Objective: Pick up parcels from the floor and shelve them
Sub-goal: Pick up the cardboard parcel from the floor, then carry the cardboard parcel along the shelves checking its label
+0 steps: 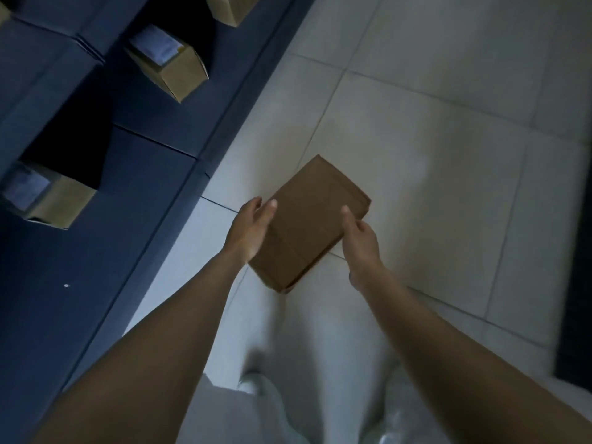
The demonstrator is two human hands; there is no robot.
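A flat brown cardboard parcel (307,225) is held between both hands above the pale tiled floor. My left hand (251,227) presses against its left long side, thumb on top. My right hand (360,241) grips its right side near the lower corner, thumb resting on the top face. The parcel's label side is not visible. The dark blue shelving unit (134,174) stands to the left, with its shelves running away from me.
Three cardboard boxes sit on the shelves: one at the left (48,197), one higher up (168,64), one at the top edge (230,8). Tiled floor (448,149) spreads to the right. A dark mat or object (576,299) lies at the right edge.
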